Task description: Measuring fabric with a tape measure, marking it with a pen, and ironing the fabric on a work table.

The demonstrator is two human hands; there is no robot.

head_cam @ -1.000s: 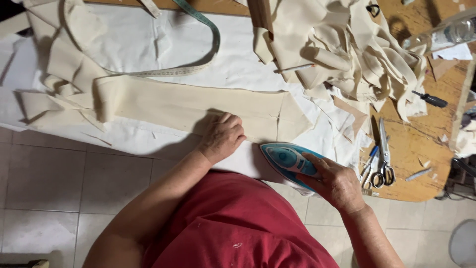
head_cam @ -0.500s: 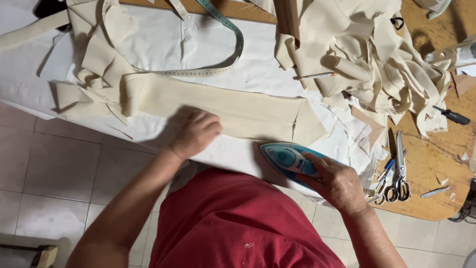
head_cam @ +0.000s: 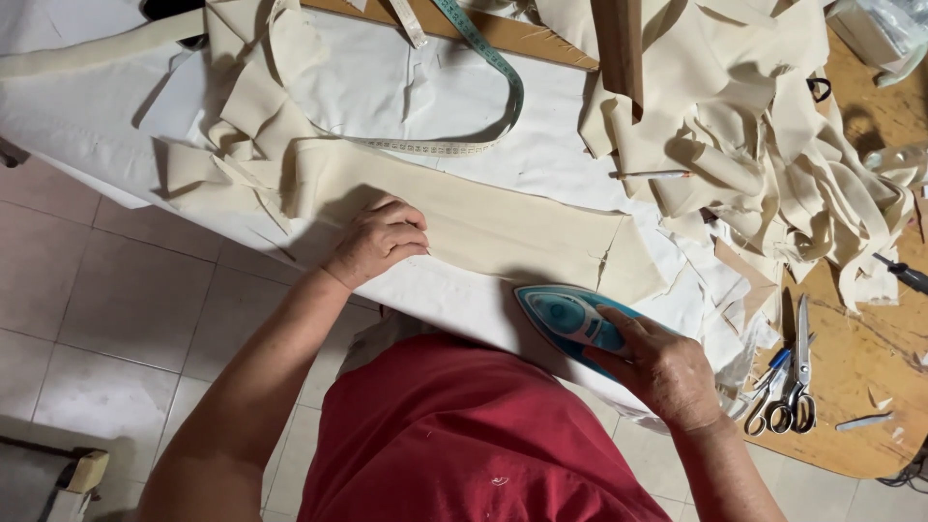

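Note:
A long cream fabric strip [head_cam: 503, 224] lies flat on the white cloth-covered table [head_cam: 387, 87]. My left hand [head_cam: 379, 239] presses its near edge down, fingers curled on the cloth. My right hand [head_cam: 660, 367] grips a blue and white clothes iron [head_cam: 570, 319] that rests near the table's front edge, just below the strip's right end.
A heap of cream fabric scraps [head_cam: 764, 145] covers the right of the table. A measuring tape [head_cam: 483, 97] curves across the back. Scissors [head_cam: 793, 377] lie on the bare wooden top [head_cam: 860, 367] at right. A wooden ruler [head_cam: 619, 48] stands near the heap. Tiled floor [head_cam: 126, 309] lies below.
My left hand has slid leftward along the strip's near edge. The iron stays at the front edge in my right hand. The camera view has shifted.

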